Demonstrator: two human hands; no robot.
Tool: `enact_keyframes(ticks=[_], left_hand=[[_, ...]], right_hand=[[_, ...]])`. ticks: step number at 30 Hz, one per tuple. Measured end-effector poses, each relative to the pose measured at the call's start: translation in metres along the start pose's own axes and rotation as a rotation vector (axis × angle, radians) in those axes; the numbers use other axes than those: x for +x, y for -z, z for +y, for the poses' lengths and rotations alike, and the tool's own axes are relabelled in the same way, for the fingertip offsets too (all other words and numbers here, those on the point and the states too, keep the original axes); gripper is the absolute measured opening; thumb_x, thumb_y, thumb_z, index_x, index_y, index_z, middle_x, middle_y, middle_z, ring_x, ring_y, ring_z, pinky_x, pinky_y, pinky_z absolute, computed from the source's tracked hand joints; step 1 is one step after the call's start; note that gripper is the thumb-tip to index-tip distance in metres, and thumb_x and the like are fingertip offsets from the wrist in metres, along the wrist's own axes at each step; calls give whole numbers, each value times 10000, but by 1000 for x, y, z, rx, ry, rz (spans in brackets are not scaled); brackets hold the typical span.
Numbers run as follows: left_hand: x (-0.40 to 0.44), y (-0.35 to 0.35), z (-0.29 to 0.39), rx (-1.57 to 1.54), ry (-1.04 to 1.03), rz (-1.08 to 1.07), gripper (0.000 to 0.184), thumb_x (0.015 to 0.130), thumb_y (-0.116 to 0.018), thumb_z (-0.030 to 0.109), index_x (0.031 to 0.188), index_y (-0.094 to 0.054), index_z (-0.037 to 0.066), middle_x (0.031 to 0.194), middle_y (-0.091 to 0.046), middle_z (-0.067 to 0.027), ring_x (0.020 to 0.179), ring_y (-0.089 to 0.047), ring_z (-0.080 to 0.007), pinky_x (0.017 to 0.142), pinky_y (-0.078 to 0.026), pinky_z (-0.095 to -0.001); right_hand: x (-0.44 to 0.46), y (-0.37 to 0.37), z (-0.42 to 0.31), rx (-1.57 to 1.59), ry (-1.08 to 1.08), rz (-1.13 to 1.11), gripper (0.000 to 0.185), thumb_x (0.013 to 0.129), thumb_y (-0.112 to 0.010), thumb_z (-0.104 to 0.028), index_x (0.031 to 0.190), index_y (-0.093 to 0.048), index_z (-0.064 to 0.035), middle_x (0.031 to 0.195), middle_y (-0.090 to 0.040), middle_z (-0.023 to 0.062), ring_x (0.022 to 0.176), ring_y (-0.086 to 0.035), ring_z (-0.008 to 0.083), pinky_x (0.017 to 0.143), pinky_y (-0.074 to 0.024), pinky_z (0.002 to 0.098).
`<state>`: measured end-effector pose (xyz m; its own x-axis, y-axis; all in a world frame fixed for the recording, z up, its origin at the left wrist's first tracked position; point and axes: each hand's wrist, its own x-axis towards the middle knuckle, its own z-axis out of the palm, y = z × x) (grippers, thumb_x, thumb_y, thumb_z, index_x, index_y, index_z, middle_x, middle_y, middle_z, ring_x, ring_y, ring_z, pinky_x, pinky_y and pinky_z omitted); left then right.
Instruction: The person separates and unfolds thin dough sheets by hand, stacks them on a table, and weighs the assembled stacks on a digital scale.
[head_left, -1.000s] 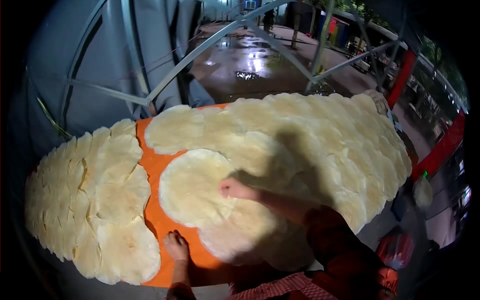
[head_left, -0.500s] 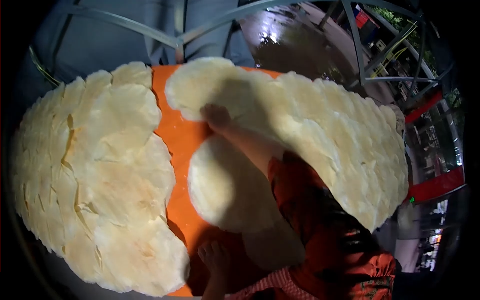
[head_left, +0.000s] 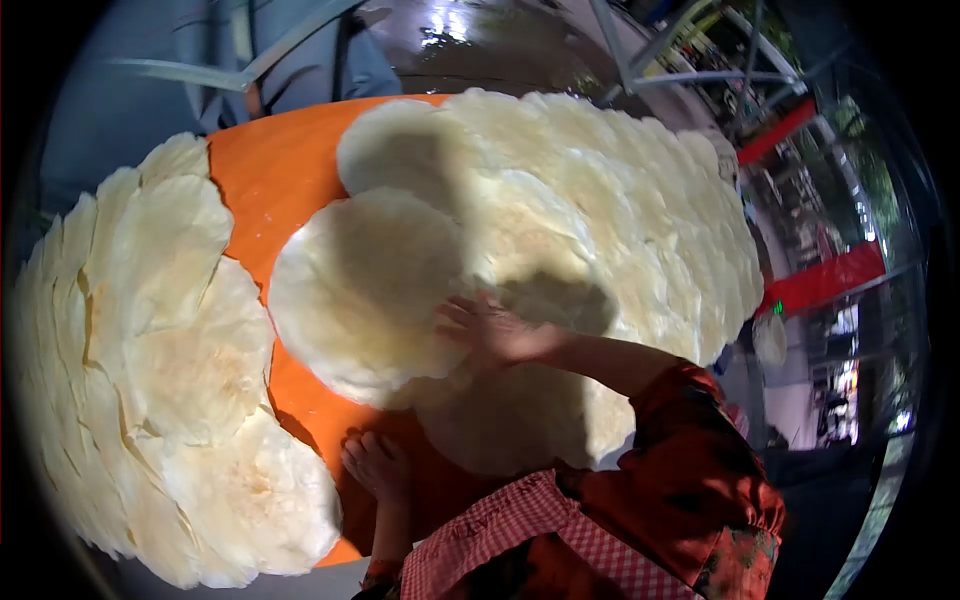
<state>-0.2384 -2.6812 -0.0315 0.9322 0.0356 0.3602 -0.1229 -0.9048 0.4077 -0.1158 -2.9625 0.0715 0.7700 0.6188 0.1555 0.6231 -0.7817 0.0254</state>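
Observation:
My right hand [head_left: 492, 330] is open, its fingers spread over the near right edge of a round, thin flatbread [head_left: 350, 270]. That flatbread lies partly on the orange table surface [head_left: 275, 160] and reaches the overlapping rows of flatbreads [head_left: 620, 210] on the right. My left hand [head_left: 378, 466] rests with its fingers stretched out on the orange surface, close to the left stack and holding nothing. Between my two arms another flatbread [head_left: 500, 430] lies in shadow. A further one [head_left: 395, 150] sits at the far edge of the right rows.
On the left, a thick layered spread of flatbreads [head_left: 190, 320] covers that end of the table. A metal frame [head_left: 190, 73] stands beyond the far edge. Wet ground [head_left: 480, 50] and red panels [head_left: 830, 278] show in the background.
My right hand has come back from the far flatbread to the near right edge of the middle one. The far flatbread now sits further right. My left hand stays on the orange surface; the view has shifted.

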Motion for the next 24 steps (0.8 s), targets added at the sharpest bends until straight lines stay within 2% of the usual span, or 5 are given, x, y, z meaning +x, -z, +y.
enact_keyframes(ticks=[5, 13, 17, 20, 24], left_hand=[[-1, 8, 5, -82, 29, -93, 127, 803, -568, 120, 865, -532, 15, 919, -491, -199, 850, -478, -403, 737, -402, -505], [-6, -2, 4, -66, -83, 54, 130, 761, -564, 121, 809, -502, 17, 845, -485, -191, 815, -475, -393, 707, -397, -499], [-7, -2, 5, -39, -77, 26, 161, 774, -555, 156, 805, -493, 12, 858, -480, -196, 837, -475, -400, 725, -391, -508], [-9, -6, 3, -23, -74, 6, 176, 777, -553, 171, 812, -492, 10, 873, -486, -204, 836, -472, -403, 729, -388, -509], [-9, -7, 8, 16, -57, 2, 183, 781, -541, 179, 814, -484, 8, 883, -483, -212, 841, -465, -404, 737, -385, -508]], right_hand=[[-47, -91, 45, 641, -1141, 244, 717, 692, -755, -321, 1272, -479, -3, 1200, -544, 207, 999, -587, 361, 841, -484, 431], [4, -107, 72, 984, -1203, 98, 615, 632, -762, -399, 1004, -608, 66, 1034, -635, 210, 930, -626, 323, 808, -506, 426], [15, -211, 115, 491, -925, -119, 566, 651, -728, -399, 1001, -643, 37, 1048, -652, 211, 945, -640, 342, 840, -517, 428], [19, -118, 71, 153, -1328, 95, 679, 682, -717, -487, 1128, -587, 8, 1108, -615, 231, 1028, -603, 318, 891, -463, 405], [17, -80, 75, 523, -1239, 96, 533, 680, -736, -443, 939, -662, 17, 943, -680, 186, 951, -650, 302, 857, -495, 395]])
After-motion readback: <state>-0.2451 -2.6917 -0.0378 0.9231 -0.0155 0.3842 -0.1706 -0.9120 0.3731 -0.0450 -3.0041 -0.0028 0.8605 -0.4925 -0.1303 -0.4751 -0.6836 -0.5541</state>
